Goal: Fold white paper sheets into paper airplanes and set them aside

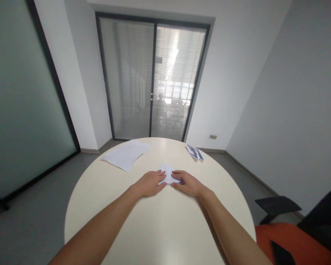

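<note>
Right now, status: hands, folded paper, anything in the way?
Left hand and right hand flat, pressing small folded white paper on round cream table. Loose white sheets far left, printed paper slip far right, both apart from hands.

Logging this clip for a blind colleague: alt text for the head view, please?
The left hand and right hand press a folded white paper on a round cream table. White sheets lie far left, a printed sheet far right.

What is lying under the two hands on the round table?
A small folded white paper lies on the table. Its middle shows between the left hand and the right hand; they cover its side edges, so its full shape is hidden.
</note>
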